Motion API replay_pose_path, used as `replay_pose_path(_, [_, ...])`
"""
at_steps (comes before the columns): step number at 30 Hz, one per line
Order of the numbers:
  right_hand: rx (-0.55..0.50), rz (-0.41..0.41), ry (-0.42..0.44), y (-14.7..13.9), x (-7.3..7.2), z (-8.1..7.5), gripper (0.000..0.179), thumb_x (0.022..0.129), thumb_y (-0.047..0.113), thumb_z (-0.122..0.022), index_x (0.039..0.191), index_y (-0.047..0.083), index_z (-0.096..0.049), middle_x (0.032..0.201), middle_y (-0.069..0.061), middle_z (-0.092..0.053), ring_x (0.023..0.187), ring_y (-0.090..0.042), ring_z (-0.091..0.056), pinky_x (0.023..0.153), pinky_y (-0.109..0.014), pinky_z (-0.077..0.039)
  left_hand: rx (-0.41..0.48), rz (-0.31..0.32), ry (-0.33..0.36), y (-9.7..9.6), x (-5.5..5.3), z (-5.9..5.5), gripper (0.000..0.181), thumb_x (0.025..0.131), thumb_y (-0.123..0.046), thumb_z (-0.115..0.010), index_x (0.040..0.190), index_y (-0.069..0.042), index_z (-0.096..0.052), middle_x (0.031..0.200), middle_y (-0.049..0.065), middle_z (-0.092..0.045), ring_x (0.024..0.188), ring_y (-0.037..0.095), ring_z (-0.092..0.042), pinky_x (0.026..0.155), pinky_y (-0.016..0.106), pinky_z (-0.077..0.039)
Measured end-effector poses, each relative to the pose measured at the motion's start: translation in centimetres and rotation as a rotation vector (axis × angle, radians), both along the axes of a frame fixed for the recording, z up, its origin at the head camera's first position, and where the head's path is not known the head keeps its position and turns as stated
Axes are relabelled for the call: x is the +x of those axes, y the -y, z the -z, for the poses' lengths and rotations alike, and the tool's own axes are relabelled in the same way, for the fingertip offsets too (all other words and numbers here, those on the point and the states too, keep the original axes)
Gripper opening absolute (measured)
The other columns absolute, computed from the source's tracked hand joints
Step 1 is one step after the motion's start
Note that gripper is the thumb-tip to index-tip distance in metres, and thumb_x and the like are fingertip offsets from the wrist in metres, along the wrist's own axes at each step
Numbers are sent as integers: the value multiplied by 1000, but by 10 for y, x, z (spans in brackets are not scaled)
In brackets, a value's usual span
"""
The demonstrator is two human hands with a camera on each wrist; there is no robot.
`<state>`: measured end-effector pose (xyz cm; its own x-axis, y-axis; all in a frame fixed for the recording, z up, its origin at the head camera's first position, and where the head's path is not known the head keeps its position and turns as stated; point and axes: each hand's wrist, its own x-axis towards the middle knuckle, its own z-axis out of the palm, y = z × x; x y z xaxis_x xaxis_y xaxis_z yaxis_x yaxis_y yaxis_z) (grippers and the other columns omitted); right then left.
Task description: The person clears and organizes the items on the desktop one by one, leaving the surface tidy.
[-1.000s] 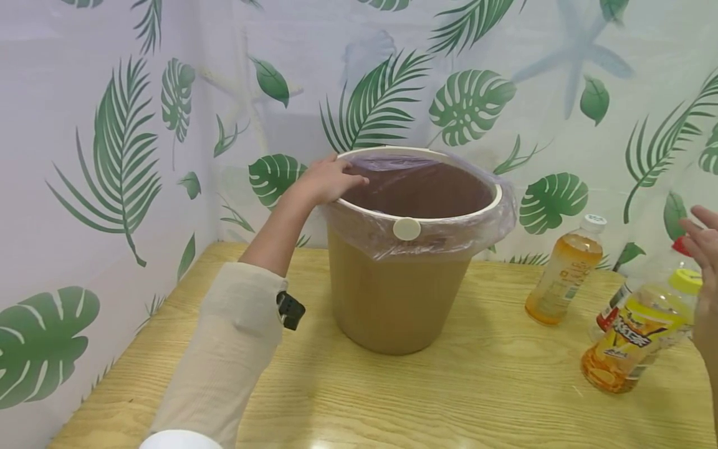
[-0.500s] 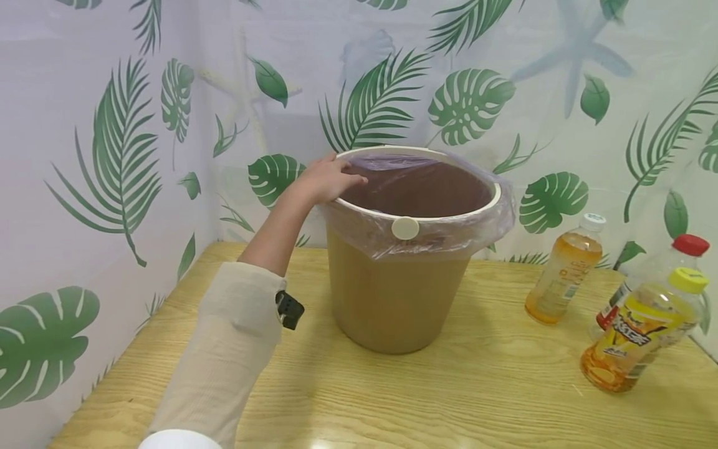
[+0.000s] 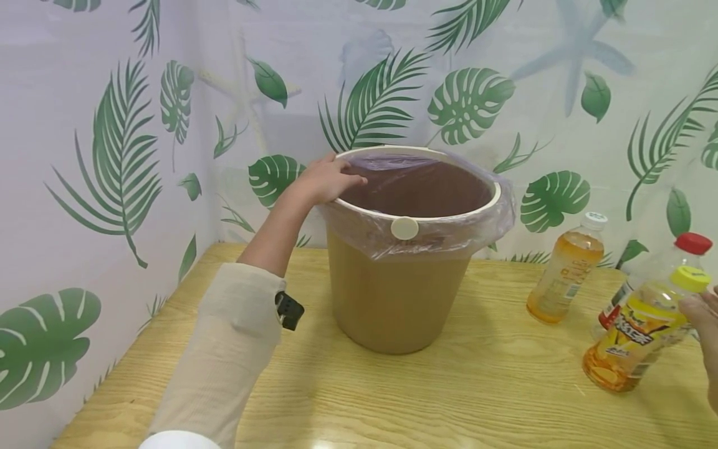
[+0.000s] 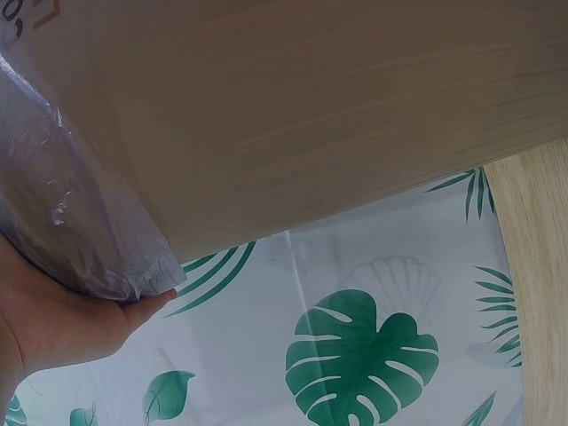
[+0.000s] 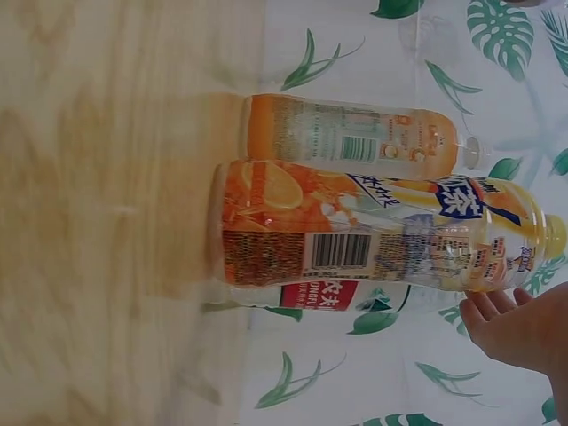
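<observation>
A tan trash bin [image 3: 398, 305] with a cream rim stands on the table, lined with a clear plastic bag [image 3: 449, 242] folded over its edge. My left hand [image 3: 324, 181] grips the rim at its left side, thumb toward the inside; the left wrist view shows it against the bag. At the far right, my right hand [image 3: 704, 324] is partly cut off by the frame. Its fingers extend toward the neck of a yellow-capped iced tea bottle [image 5: 364, 226], which holds a little orange drink in the bottom.
A white-capped bottle [image 3: 569, 271] with amber drink stands between the bin and the iced tea. Behind the iced tea is a clear, red-capped bottle [image 3: 693, 244]. Leaf-printed sheeting [image 3: 471, 103] rises at the table's back and left.
My right hand left the head view and is back at its right edge, lower and beside the yellow-capped bottle. The left hand and the bin keep their places.
</observation>
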<state>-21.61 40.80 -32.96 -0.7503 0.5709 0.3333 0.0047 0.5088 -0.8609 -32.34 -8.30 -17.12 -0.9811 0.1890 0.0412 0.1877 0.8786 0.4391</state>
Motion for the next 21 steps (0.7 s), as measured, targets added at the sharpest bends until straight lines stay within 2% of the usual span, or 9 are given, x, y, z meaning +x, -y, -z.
replay_pose_path(2, [-21,-18,22,-11,-7,9,59,96,26,-48,146,22,-18,147,-1,-25,131,-8,-22,107,-33,-15,0,-2,0,0,0,1,59,95,-44,-41,142,-9,-34,151,13,-7,136,33,-6,107,46,-13])
replay_pose_path(5, [-34,-40,29,-34,-21,32,61,94,29,-52,146,26,-20,146,7,-26,129,-3,-23,105,-22,-16,2,-4,1,1,0,1,59,95,-44,-41,142,-9,-34,152,13,-7,136,33,-6,107,46,-13])
replay_pose_path(8, [-33,-111,-2,-45,-27,44,58,92,26,-56,143,29,-29,136,16,-37,118,2,-35,100,-15,-22,3,-3,4,0,-1,2,60,95,-45,-41,142,-10,-34,152,12,-6,136,33,-6,107,47,-13])
replay_pose_path(9, [-32,-134,-21,-43,-24,44,55,92,24,-56,141,30,-32,131,18,-41,113,5,-37,99,-15,-21,3,-2,3,0,-1,2,60,95,-45,-41,142,-10,-34,152,12,-6,136,34,-6,107,47,-13])
replay_pose_path(11, [-38,-190,-57,-31,-17,34,50,91,15,-59,135,29,-41,119,19,-47,101,6,-43,93,-12,-28,1,-1,3,0,-2,2,60,95,-46,-41,142,-10,-34,152,12,-6,136,34,-6,107,47,-13])
replay_pose_path(14, [-33,-249,-99,-11,-3,16,46,89,6,-60,123,34,-47,106,25,-48,91,9,-43,85,-7,-32,3,-3,3,1,-2,2,60,95,-46,-41,143,-10,-34,152,12,-6,136,34,-6,107,47,-13])
replay_pose_path(15, [-28,-258,-110,-6,0,13,46,88,4,-60,119,35,-48,102,26,-47,89,9,-44,78,-4,-32,3,-3,4,1,-2,1,60,95,-46,-41,143,-10,-33,152,12,-6,136,34,-6,107,47,-13])
replay_pose_path(16, [-20,-267,-117,-1,2,9,47,88,2,-60,118,35,-48,101,25,-47,86,10,-43,70,-1,-32,4,-3,6,1,-2,1,60,95,-46,-41,143,-10,-33,152,12,-5,136,34,-5,107,47,-13])
replay_pose_path(21, [7,-283,-119,4,5,7,47,87,1,-59,120,33,-48,99,24,-46,84,9,-44,67,-1,-32,8,-4,3,1,-1,1,59,95,-45,-41,143,-10,-33,152,12,-6,136,34,-5,106,48,-12])
